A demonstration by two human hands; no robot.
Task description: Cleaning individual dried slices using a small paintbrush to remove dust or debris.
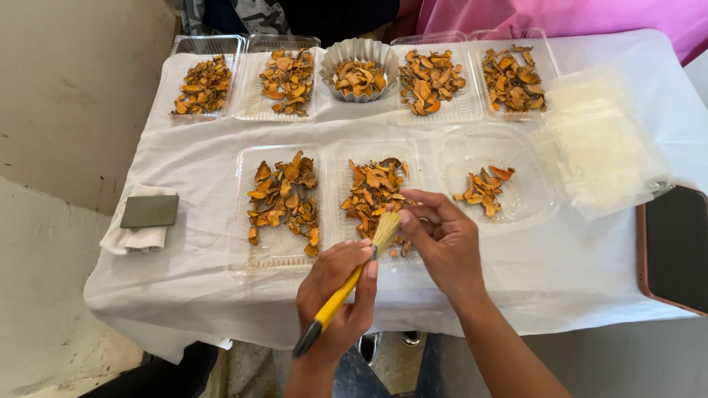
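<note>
Left hand is wrapped around the yellow handle of a brush, fingers closed tight on it, dark handle tip pointing down toward the near edge of the table. The pale bristles angle up and to the right, straight into the right hand. That hand has its fingertips drawn together in a pinch right at the bristle tips; whatever small piece sits between them is hidden, too small to make out. Both hands hover over the near edge, just in front of the middle clear tray, which is heaped with orange-brown dried slices.

Left of it, a second clear tray carries a similar spread of slices. To the right, a rounder clear container has only a few pieces in it. Beyond that, toward the right edge, a stack of clear plastic lids or bags lies flat.

Along the far edge runs a row of four filled trays with a fluted foil cup in the middle, also full of slices. At the left edge, a grey block rests on a folded white cloth. A dark tablet-like slab sits at the right edge. A white sheet covers the whole table.
</note>
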